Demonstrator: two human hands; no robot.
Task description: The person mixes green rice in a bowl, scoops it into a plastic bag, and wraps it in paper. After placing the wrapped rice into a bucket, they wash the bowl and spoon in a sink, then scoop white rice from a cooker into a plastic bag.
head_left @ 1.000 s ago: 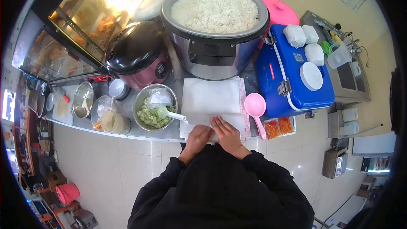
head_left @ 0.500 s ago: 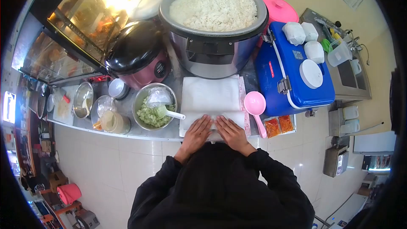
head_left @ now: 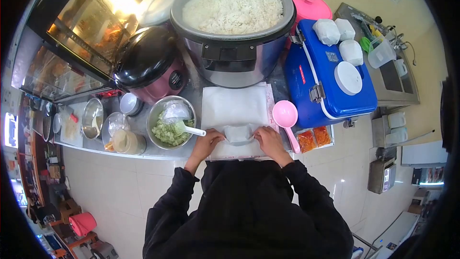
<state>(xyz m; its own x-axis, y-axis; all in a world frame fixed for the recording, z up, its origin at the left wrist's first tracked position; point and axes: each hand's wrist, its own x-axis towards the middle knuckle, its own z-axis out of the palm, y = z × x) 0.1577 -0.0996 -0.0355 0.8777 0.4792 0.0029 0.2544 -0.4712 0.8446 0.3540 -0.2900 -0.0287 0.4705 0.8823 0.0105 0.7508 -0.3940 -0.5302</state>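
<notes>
Currently, a paper bundle [head_left: 238,135] is held low on the paper stack [head_left: 235,103], at the near edge of the counter [head_left: 189,79]. Its left end is pinched by the left hand [head_left: 207,144], its right end by the right hand [head_left: 270,141], fingers nearly closed on both; grip force can't be told. Thin paper could be torn if the ends are pulled too hard, or the fold loosened if one pinch is slackened. The spoon [head_left: 192,130] could be knocked from the bowl [head_left: 156,109], its handle being just beside the left hand.
</notes>
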